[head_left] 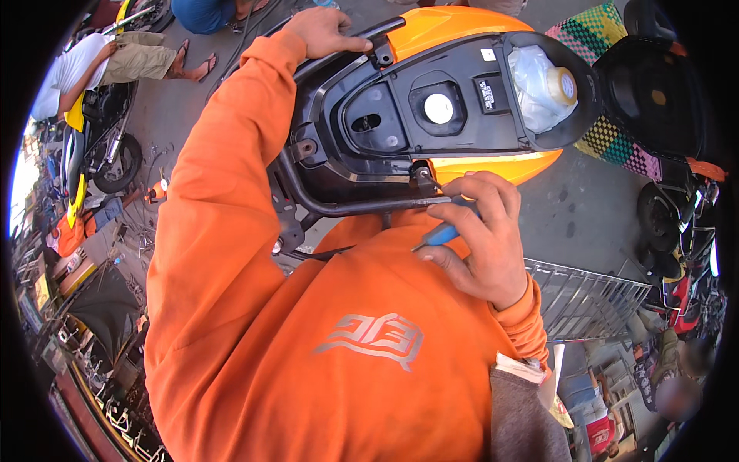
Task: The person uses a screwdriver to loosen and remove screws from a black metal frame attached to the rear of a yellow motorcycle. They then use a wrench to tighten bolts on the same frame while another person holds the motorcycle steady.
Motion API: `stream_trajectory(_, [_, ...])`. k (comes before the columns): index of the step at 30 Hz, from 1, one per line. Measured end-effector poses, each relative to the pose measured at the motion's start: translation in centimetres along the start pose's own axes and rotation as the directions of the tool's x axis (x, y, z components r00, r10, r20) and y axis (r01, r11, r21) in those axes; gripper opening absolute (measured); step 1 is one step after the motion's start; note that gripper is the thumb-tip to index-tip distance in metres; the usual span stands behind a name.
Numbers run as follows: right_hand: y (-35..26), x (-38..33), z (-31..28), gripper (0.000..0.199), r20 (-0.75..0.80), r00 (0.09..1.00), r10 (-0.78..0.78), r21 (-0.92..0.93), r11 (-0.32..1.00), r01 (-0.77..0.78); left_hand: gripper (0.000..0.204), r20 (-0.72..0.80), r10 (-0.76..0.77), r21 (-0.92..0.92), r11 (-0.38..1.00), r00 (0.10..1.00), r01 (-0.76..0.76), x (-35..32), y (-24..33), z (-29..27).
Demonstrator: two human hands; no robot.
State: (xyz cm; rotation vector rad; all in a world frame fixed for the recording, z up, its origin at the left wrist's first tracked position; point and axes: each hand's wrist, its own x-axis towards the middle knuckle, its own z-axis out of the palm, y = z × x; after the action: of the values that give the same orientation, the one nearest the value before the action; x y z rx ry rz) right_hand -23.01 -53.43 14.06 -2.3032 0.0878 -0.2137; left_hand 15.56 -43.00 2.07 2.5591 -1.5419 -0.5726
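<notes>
The orange scooter with its seat lifted and black plastic under-seat tub exposed (431, 100) fills the upper middle of the view and serves as the landmark. The left hand (327, 32) rests at the scooter's rear end, its grip closed around the black metal grab rail (385, 31) on the far side of the tub. The right hand (481, 239) sits at the near side of the scooter, just below the orange side panel (500, 165), its grip clamped on a blue-handled screwdriver (443, 233) whose handle shows between the fingers; the tool's tip is hidden behind the hand, so where it meets the scooter cannot be told. The fingers lie against the black tubular frame rail (362, 205) that runs along the near edge of the tub. Inside the tub, a round white cap (439, 108) sits near the middle, and a crumpled clear plastic bag with a roll of tan tape (543, 85) lies in the compartment toward the front end. The raised black seat (654, 92) stands beyond that front end. Both arms wear long orange sleeves (223, 192). Below the scooter's near side lies a silver wire rack (593, 296) on the grey concrete floor (585, 208).
</notes>
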Motion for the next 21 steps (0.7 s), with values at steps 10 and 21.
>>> stream_trajectory(10, [-1.5,-1.7,0.0,0.040,-0.036,0.999,-0.025,-0.066,0.998,0.023,0.073,-0.023,0.042,0.007,0.999,0.999,-0.042,0.1,-0.4,0.1])
stream_trajectory(21, [-1.3,-1.3,1.5,0.046,-0.183,0.983,0.023,-0.035,0.999,-0.030,0.068,-0.054,0.173,-0.085,0.981,0.983,-0.177,0.7,-1.8,0.3])
